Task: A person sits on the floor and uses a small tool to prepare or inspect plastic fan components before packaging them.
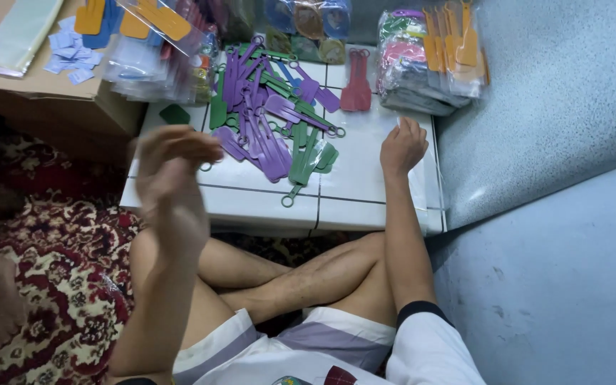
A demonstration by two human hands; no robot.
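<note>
A heap of flat plastic paddle-shaped pieces, purple (pixel 262 121) and green (pixel 308 153), lies on a low white tiled table (pixel 351 189). My left hand (pixel 169 171) hovers blurred above the table's left front corner, fingers curled and loose; I cannot tell if anything is in it. My right hand (pixel 402 146) rests on the table's right side, fingers pressing down on a clear plastic bag (pixel 415 178) that lies flat there. Two red pieces (pixel 356 89) lie behind it.
Bagged stacks of pieces with orange parts stand at the back right (pixel 429 60) and back left (pixel 158 50). A cardboard box (pixel 33 78) with clear bags and blue scraps is at left. My crossed legs sit on a patterned rug (pixel 58 285); a grey wall (pixel 550 107) is at right.
</note>
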